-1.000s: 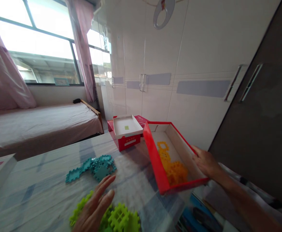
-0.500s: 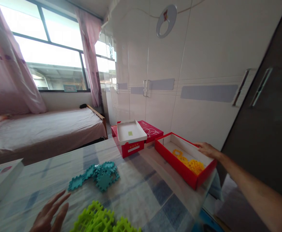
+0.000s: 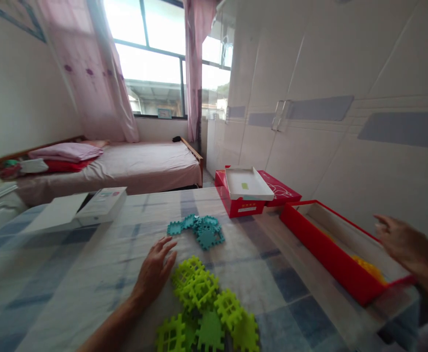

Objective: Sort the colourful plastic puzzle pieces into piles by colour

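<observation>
My left hand (image 3: 155,269) rests low over the cloth with its fingers stretched out, holding nothing. Just right of it lies a pile of lime-green interlocking plastic building pieces (image 3: 199,288). Beyond its fingertips is a smaller heap of teal interlocking pieces (image 3: 206,234). At the right, my right hand (image 3: 406,242) hovers by the far rim of a red open box (image 3: 331,259), fingers loosely extended and slightly blurred. Yellow pieces (image 3: 370,269) lie inside that box, partly hidden by its near wall.
A red box (image 3: 241,208) topped by a white tray-like lid (image 3: 248,183) stands at the table's back, beside another red box (image 3: 280,188). An opened white box (image 3: 103,203) sits at the back left. Behind are a bed (image 3: 147,164) and white wardrobe doors (image 3: 309,146).
The view has swung left, showing more of the bed and the green pile. My right hand has come off the red box's rim. The left hand lies closer to the green pieces.
</observation>
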A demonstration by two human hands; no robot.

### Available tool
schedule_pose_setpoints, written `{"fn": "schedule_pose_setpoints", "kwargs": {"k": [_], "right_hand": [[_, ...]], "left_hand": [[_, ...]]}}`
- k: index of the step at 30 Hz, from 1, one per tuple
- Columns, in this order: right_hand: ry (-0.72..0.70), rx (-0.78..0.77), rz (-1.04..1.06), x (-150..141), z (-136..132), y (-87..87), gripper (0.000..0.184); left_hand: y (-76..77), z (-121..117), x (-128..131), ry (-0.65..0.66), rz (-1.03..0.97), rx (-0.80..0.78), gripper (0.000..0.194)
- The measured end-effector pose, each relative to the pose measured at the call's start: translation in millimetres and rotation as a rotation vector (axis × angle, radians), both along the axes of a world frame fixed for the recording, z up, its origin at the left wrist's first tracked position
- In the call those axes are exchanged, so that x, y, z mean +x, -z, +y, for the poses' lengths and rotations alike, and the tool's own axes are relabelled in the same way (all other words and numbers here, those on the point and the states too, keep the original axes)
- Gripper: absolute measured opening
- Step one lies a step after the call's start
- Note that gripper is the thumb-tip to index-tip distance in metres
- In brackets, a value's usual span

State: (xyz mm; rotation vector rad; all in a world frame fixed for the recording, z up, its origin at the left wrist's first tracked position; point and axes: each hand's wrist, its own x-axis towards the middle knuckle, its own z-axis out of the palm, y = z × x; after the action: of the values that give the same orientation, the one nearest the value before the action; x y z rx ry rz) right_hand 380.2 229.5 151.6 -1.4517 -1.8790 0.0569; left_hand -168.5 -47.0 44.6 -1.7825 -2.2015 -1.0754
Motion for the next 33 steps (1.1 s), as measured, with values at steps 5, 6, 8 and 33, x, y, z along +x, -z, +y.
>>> {"fn": "schedule_pose_setpoints", "kwargs": {"k": [5,6,8,33], "right_hand": [[-0.181,0.12,-0.231,-140,-73,-18.4,0.036],[-0.293,0.066,-0.225,-170,-87,-14.0,0.035],[-0.491,-0.04,-0.214,-222,-108,1.9,0.035],[0.017,0.513,0.248,-245,-79,-26.2,0.019]], "left_hand": [[-3.2,0,4,-0.006,0.018,-0.081,0.035],[-2.5,0,5,-0.003,0.034,-0.096,0.035],[0.3,0,4,0.004,0.068,-0.104,0.033],[26.2,11,-29,0.085,0.282,0.024,0.034]]}}
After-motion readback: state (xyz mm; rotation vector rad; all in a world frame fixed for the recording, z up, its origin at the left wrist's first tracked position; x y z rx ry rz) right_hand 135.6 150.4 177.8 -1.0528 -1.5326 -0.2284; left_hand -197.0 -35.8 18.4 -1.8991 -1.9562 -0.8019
